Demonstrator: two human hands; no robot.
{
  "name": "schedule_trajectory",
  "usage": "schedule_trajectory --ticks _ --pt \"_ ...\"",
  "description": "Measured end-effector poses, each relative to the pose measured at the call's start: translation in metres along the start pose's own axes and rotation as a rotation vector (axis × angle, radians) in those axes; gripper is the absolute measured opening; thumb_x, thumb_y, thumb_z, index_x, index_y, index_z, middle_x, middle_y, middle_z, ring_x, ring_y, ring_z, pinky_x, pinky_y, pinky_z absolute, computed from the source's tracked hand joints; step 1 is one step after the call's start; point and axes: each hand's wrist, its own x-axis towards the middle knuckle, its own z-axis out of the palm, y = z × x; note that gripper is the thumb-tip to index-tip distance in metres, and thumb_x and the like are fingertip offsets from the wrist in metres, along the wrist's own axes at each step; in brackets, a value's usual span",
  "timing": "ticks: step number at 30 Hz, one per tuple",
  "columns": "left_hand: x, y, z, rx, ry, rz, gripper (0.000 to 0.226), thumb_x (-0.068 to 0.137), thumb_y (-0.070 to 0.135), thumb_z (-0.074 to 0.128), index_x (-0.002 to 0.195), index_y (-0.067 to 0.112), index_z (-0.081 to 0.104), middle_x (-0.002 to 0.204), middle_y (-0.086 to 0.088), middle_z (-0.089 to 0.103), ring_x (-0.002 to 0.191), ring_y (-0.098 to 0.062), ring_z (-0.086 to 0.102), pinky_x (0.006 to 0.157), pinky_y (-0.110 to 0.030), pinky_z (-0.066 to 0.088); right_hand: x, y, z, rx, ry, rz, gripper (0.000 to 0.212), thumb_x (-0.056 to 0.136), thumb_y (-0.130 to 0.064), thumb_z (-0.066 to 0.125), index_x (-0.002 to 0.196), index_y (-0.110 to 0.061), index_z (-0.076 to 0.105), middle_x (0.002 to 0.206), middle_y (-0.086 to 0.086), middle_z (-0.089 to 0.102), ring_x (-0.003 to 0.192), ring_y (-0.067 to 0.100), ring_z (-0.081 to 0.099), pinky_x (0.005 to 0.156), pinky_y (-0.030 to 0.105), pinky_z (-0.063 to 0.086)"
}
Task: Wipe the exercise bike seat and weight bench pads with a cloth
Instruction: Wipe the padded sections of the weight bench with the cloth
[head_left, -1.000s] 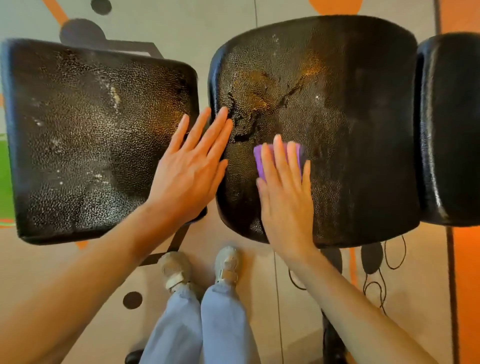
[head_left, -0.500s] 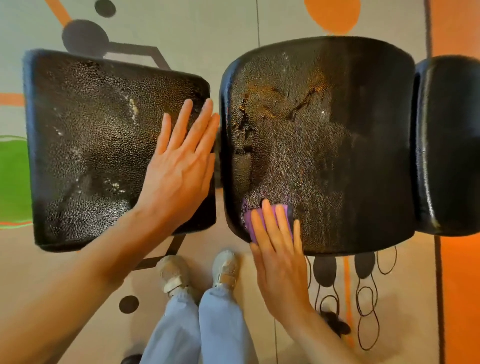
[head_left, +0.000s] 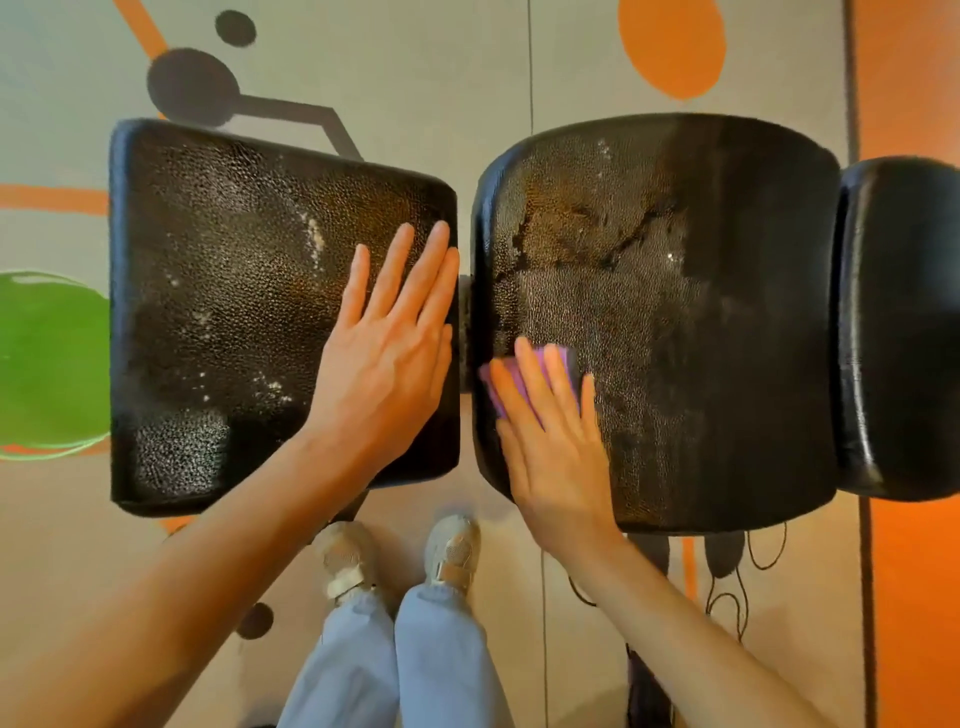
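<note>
My right hand (head_left: 553, 447) lies flat, fingers straight, pressing the purple cloth (head_left: 524, 371) onto the middle pad (head_left: 675, 322). It has slid back up from the near edge, so that stroke continues. My left hand (head_left: 387, 358), fingers straight, braces the left pad (head_left: 223, 291), where white specks remain.

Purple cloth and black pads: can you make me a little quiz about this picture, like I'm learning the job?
1. True or false: the purple cloth lies under the right hand.
2. Which pad does the left hand press flat on: A, the left pad; B, the middle pad; C, the right pad?
3. Fill in: the cloth sits near the middle pad's ____ edge, beside the gap between the pads.

Key: 1 true; 2 A; 3 left.
</note>
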Motion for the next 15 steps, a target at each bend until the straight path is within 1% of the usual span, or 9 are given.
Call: schedule_trajectory --ticks 2,4,6,8,9,11,13,15 --pt "0.0 -0.001 0.002 -0.002 0.009 -0.003 0.057 0.101 0.026 0.032 0.154 0.008 0.023 0.164 -0.01 0.014 0.152 -0.029 0.007 0.123 -0.05 0.004 0.059 -0.003 -0.004 0.003 0.062 0.038 0.048 0.104 -0.026 0.034 0.152 -0.024 0.028 0.163 0.002 0.016 0.152 0.023 0.004 0.122 0.05 0.008" --pt "0.0 -0.001 0.002 0.0 0.013 0.002 0.057 0.101 0.026 0.032 0.154 0.008 0.023 0.164 -0.01 0.014 0.152 -0.029 0.008 0.123 -0.049 0.004 0.068 -0.005 -0.003 0.012 0.091 0.06 0.049 0.105 -0.024 0.034 0.153 -0.024 0.026 0.163 0.002 0.013 0.152 0.024 0.002 0.123 0.05 0.006" --pt "0.001 -0.001 0.0 -0.005 0.012 0.0 0.058 0.1 0.026 0.034 0.154 0.008 0.024 0.164 -0.01 0.015 0.152 -0.03 0.009 0.123 -0.05 0.005 0.023 -0.009 0.001 -0.01 0.047 0.035 0.049 0.105 -0.024 0.032 0.153 -0.025 0.024 0.164 0.001 0.01 0.152 0.023 0.001 0.123 0.05 0.008" --pt "0.001 -0.001 -0.001 0.001 0.004 -0.012 0.058 0.1 0.026 0.035 0.154 0.008 0.024 0.164 -0.01 0.015 0.152 -0.03 0.01 0.123 -0.05 0.006 -0.029 -0.014 0.001 -0.015 0.004 0.004 0.049 0.104 -0.025 0.029 0.153 -0.027 0.022 0.164 -0.001 0.011 0.152 0.023 0.005 0.122 0.049 0.01" --pt "0.001 -0.001 -0.001 0.004 0.001 -0.015 0.058 0.1 0.026 0.035 0.154 0.008 0.023 0.164 -0.01 0.015 0.152 -0.03 0.01 0.123 -0.05 0.006 -0.036 -0.012 0.001 -0.014 0.002 -0.011 0.049 0.104 -0.026 0.029 0.153 -0.027 0.022 0.163 -0.001 0.012 0.152 0.022 0.007 0.122 0.048 0.01" --pt "0.001 0.0 -0.001 0.002 -0.005 -0.006 0.058 0.099 0.025 0.035 0.154 0.008 0.024 0.164 -0.01 0.015 0.152 -0.03 0.01 0.123 -0.05 0.007 0.002 -0.004 0.0 -0.013 0.021 -0.02 0.049 0.104 -0.027 0.029 0.152 -0.026 0.024 0.163 -0.002 0.012 0.152 0.021 0.006 0.122 0.047 0.009" --pt "0.001 -0.001 0.0 0.004 0.001 -0.008 0.058 0.099 0.025 0.036 0.154 0.008 0.025 0.163 -0.01 0.016 0.152 -0.029 0.01 0.123 -0.051 0.008 0.085 0.002 -0.004 -0.03 0.101 0.02 0.049 0.104 -0.028 0.027 0.153 -0.024 0.024 0.163 0.001 0.013 0.152 0.023 0.006 0.122 0.047 0.005" --pt "0.001 -0.001 0.001 0.018 0.001 -0.008 0.058 0.099 0.025 0.035 0.154 0.008 0.025 0.163 -0.009 0.015 0.152 -0.029 0.01 0.123 -0.051 0.008 0.162 0.01 -0.013 -0.078 0.199 0.072 0.049 0.104 -0.029 0.026 0.152 -0.022 0.026 0.162 0.005 0.018 0.151 0.026 0.011 0.122 0.05 0.008"
